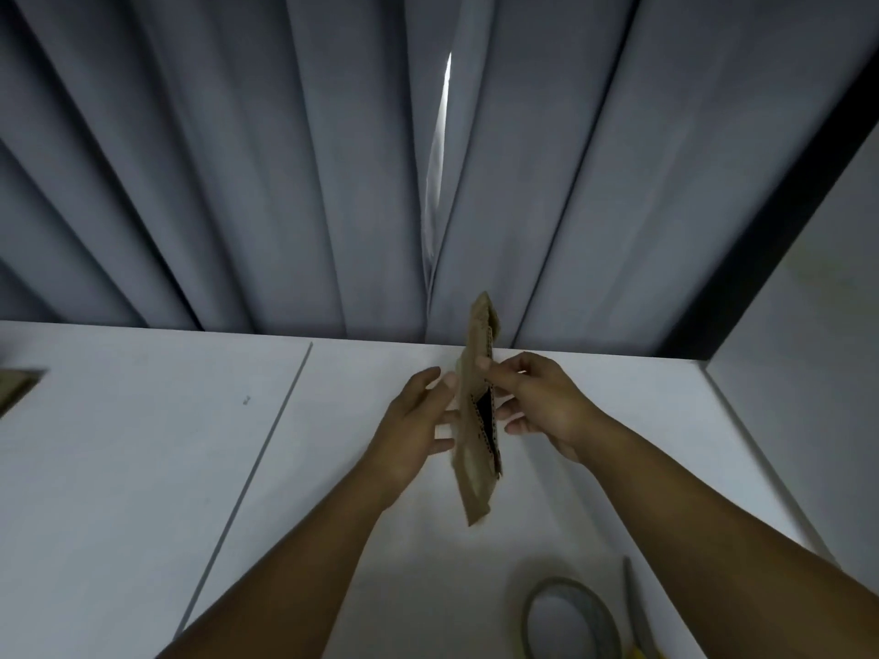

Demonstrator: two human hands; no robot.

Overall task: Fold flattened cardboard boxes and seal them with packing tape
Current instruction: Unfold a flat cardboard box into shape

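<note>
- The flattened cardboard box (pixel 475 468) is held edge-on in the air above the white table (pixel 142 468), roughly upright. A dark slit shows along its right side where the panels are starting to part.
- The right hand (pixel 547 406) pinches the box's upper edge between thumb and forefinger, with the other fingers curled at the gap.
- The left hand (pixel 418 420) lies against the box's left face with its fingers fairly straight, steadying it rather than clasping it, as far as the view shows.
- Progress looks early. The box is not yet opened into shape, no flaps are folded and no tape is on it.
- The roll of packing tape (pixel 530 611) lies on the table near the person, untouched, with scissors (pixel 635 606) just beside it.
- Another piece of cardboard (pixel 16 387) lies at the table's far left edge, possibly the next box to do.
- A grey curtain (pixel 238 183) hangs behind the table.
</note>
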